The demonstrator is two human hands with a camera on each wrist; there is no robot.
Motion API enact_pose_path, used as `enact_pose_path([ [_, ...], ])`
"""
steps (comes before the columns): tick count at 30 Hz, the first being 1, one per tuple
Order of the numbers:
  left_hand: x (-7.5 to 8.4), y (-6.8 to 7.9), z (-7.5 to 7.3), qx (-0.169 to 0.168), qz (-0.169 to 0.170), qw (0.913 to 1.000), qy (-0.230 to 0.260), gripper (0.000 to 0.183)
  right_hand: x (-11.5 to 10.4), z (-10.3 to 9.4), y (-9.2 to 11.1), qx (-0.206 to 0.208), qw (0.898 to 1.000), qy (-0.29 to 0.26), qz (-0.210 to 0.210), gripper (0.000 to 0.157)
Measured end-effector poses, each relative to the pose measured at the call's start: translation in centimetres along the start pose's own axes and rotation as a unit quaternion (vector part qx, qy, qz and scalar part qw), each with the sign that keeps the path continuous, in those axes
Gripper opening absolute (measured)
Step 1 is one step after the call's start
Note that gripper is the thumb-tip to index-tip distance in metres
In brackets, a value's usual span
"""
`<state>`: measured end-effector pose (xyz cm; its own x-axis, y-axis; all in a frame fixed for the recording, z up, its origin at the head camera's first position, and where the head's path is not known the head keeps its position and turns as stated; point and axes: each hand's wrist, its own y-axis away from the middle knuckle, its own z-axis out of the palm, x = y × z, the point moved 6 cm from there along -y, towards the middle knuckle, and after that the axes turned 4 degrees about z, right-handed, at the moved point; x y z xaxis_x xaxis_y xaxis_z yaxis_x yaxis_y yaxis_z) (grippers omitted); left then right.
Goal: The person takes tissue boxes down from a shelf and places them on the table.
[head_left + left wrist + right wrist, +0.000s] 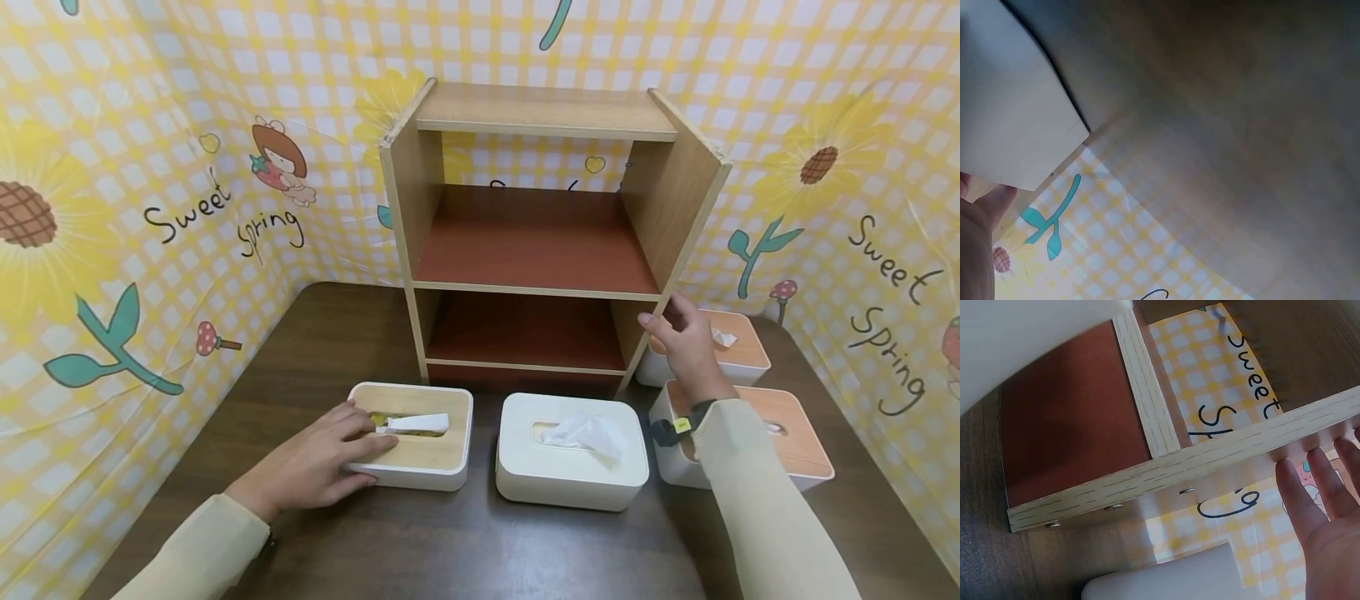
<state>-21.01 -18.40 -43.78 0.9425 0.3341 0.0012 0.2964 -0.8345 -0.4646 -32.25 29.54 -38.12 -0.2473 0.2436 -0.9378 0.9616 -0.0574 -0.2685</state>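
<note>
My left hand (322,454) lies over the left end of a tissue box (450,475) with a white body and pale wood lid. Its fingers rest on the lid, and the thumb is low by the front wall. A plain white side of the box (1016,106) shows in the left wrist view, fingertips at its edge. At the right side of a small wooden shelf (540,290) is my right hand (686,346). Its fingers (1297,494) reach straight up to the outer face of the side panel (1104,487) in the right wrist view.
An all-white tissue box (570,492) stands in front of the shelf. Two wood-lidded tissue boxes are at the right, a near one (795,437) under my forearm and a far one (742,333). Checked cloth (225,275) surrounds the dark table (420,550).
</note>
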Motion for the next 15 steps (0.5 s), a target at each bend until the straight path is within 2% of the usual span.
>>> enact_pose_path([
  [15, 0.09, 0.04, -0.04, -0.003, -0.005, 1.0000, -0.004, 0.059, -0.08, 0.01, 0.01, -0.002, 1.000, -0.005, -0.011, 0.056],
])
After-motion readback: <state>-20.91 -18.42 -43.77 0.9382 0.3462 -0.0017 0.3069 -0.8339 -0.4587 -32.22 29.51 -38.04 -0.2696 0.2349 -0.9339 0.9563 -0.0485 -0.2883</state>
